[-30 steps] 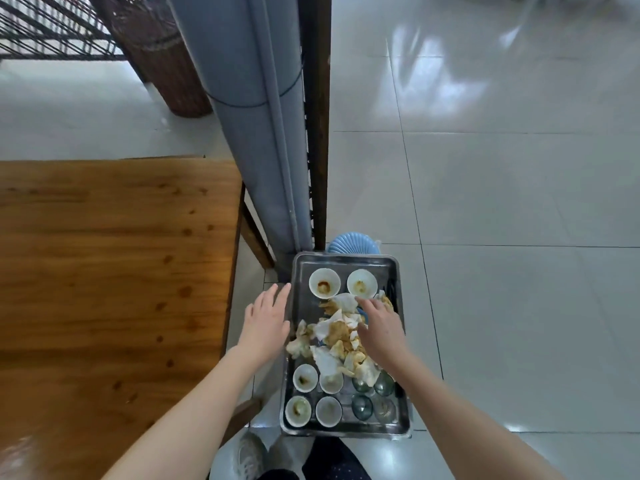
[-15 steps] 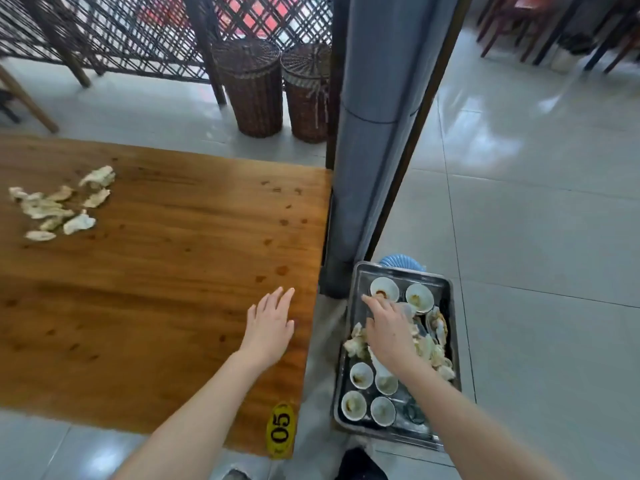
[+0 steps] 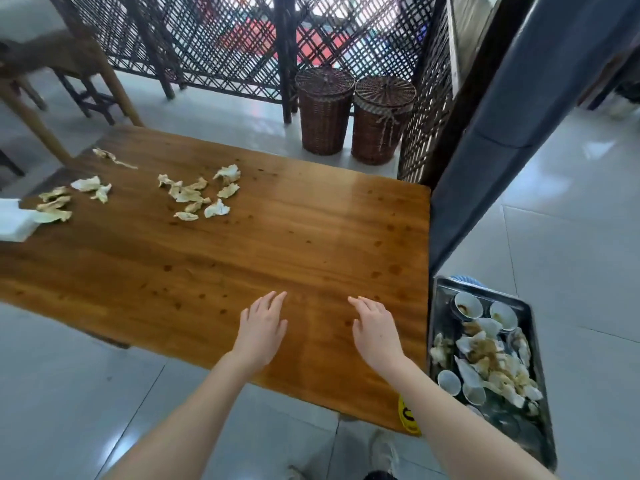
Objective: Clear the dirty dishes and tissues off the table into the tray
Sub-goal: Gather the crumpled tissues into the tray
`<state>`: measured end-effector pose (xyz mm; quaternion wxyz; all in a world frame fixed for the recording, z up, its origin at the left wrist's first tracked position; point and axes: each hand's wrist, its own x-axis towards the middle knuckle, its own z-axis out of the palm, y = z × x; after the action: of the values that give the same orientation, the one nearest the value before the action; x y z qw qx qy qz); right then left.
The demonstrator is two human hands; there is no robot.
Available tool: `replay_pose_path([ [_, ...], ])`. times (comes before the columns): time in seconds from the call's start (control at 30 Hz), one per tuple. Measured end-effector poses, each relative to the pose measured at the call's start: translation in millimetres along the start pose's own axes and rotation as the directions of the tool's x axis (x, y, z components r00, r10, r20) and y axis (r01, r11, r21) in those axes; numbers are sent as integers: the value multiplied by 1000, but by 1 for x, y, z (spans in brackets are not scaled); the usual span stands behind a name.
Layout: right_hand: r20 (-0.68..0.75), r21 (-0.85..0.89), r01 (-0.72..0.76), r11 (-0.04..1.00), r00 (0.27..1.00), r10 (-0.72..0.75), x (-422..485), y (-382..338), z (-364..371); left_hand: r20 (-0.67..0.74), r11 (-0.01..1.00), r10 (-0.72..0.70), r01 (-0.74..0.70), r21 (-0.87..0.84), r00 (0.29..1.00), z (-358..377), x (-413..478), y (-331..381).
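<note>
Both my hands hover empty over the near right part of the wooden table (image 3: 277,244). My left hand (image 3: 263,327) has straight fingers, and my right hand (image 3: 375,329) has relaxed fingers. Several crumpled, stained tissues (image 3: 199,195) lie on the far left of the table, with another cluster of tissues (image 3: 69,199) further left. The metal tray (image 3: 535,344) sits low to the right of the table and holds small dirty bowls (image 3: 468,305) and a heap of used tissues (image 3: 491,358).
A white tissue box (image 3: 14,220) sits at the table's left edge. Two wicker baskets (image 3: 356,116) stand beyond the table by a lattice screen. A grey pillar (image 3: 502,140) rises beside the tray. A yellow number tag (image 3: 408,415) hangs on the table's near edge.
My right hand left the tray and moved left over the table. My left hand also moved out over the tabletop. The view swung left, bringing the tissues on the table into sight.
</note>
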<state>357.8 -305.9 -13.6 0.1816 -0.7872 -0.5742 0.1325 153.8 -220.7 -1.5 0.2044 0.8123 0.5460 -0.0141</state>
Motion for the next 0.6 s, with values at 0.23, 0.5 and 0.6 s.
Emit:
replay_pose_path([
  [0.23, 18, -24, 62, 998, 998, -62, 19, -68, 27, -60, 995, -93, 89, -53, 994, -30, -10, -69],
  [0.5, 47, -37, 189, 981, 981, -187, 61, -133, 57, -131, 985, -157, 145, -98, 979, -63, 7, -136],
  [0.6, 59, -36, 229, 973, 972, -227, 81, -152, 68, -129, 981, -177, 164, -107, 976, -73, 22, -160],
])
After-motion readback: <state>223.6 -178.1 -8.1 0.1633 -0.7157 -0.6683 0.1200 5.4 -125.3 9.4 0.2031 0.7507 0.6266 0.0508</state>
